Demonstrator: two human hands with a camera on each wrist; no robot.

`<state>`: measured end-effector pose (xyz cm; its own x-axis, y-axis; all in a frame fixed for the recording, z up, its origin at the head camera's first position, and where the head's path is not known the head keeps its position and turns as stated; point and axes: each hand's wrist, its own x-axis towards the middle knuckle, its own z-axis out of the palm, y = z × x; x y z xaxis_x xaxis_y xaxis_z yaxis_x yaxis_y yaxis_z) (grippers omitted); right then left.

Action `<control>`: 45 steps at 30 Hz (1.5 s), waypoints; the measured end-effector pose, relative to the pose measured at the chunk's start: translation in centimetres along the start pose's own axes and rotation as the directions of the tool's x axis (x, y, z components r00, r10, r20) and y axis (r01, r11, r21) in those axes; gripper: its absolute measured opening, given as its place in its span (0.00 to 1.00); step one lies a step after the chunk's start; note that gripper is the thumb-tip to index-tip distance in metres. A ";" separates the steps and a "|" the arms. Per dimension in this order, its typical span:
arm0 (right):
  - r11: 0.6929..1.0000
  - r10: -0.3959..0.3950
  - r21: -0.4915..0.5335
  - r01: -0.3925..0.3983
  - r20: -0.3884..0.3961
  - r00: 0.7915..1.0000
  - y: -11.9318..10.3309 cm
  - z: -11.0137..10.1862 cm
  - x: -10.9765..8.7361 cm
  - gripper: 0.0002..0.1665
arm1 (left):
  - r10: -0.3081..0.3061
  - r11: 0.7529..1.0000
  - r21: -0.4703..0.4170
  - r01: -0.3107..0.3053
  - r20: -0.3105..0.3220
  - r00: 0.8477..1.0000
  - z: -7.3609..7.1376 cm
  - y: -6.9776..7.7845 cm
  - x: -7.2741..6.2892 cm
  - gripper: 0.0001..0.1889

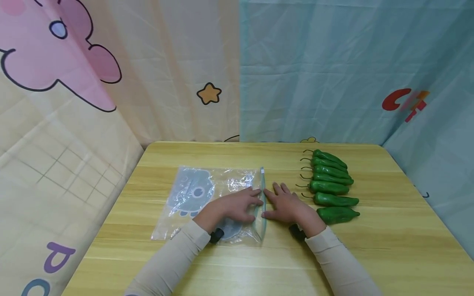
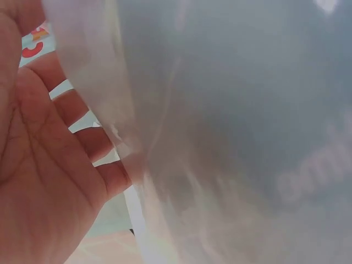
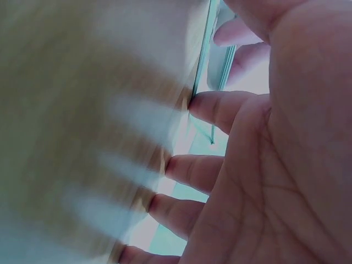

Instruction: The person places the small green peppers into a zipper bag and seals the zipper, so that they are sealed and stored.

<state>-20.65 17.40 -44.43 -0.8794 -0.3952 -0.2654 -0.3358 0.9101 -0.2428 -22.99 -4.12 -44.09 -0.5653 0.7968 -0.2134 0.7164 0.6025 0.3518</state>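
A clear zip bag with a grey-blue cartoon print lies flat on the table, its mouth strip toward the right. My left hand is over the bag beside that strip, fingers spread and loosely bent. In the left wrist view, the bag's film covers much of the picture, and the fingertips overlap its edge. From the other side, my right hand reaches the strip with thumb and index finger. Its other fingertips rest on the tabletop in the right wrist view.
Several green peppers lie in a column on the right of the wooden table, stems mostly pointing left. Printed curtains stand behind the table and along both sides. Dark wrist-worn pieces show below the hands.
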 end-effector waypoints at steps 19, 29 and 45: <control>1.000 0.009 -0.005 -0.009 0.005 1.000 0.1 0.0 0.2 0.50 | 0.012 0.999 -0.043 -0.010 0.029 1.000 -0.1 -0.2 -0.2 0.32; 1.000 -0.003 0.006 0.003 -0.002 1.000 0.0 -0.1 0.1 0.50 | 0.001 1.000 -0.023 -0.002 -0.025 1.000 0.0 -0.1 -0.2 0.30; 1.000 0.003 0.017 -0.003 -0.005 1.000 -0.1 -0.2 0.0 0.49 | 0.040 0.999 -0.022 -0.042 -0.054 0.998 0.1 -0.2 0.0 0.25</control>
<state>-20.65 17.38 -44.26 -0.8823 -0.3915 -0.2612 -0.3270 0.9091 -0.2580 -23.08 -4.30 -44.29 -0.5572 0.8168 -0.1493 0.7303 0.5677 0.3801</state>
